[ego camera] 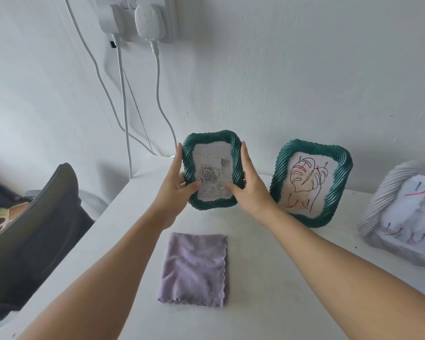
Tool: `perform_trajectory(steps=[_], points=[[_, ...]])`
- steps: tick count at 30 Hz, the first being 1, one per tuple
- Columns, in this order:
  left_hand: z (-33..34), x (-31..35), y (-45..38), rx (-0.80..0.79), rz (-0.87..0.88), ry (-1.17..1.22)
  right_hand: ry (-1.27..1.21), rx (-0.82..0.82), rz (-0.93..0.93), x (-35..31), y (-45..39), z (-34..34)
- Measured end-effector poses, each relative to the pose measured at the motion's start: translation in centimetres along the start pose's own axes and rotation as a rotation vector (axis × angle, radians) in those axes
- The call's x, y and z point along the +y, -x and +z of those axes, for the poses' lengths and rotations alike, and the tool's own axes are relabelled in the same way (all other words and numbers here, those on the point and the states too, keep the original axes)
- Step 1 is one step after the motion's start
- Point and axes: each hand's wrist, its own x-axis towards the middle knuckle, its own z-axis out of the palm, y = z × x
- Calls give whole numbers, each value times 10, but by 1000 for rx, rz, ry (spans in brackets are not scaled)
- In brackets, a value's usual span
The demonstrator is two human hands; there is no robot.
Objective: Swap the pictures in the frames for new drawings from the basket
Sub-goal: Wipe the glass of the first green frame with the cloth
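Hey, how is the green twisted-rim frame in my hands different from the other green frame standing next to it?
The held green twisted-rim picture frame shows a grey rose print; the standing green twisted-rim frame shows a line drawing of a leaf with red marks. The left hand and right hand grip the first by its sides; the second stands untouched, leaning back, on the white table. The held one looks upright, the standing one tilted. Both share the same dark green rope-like rim.

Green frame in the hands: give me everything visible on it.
The held green frame has a dark teal, twisted rope-like border, glossy like plastic or resin. It holds a pale card with grey roses and faint script. It is upright, facing the camera, near the table's back edge by the wall. The left hand and right hand grip its sides, thumbs on the front.
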Motion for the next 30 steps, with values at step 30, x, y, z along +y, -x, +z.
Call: perform_trajectory(steps=[30], points=[[8,-15,27,136,105,-493,360,182,-70,1,48,0]])
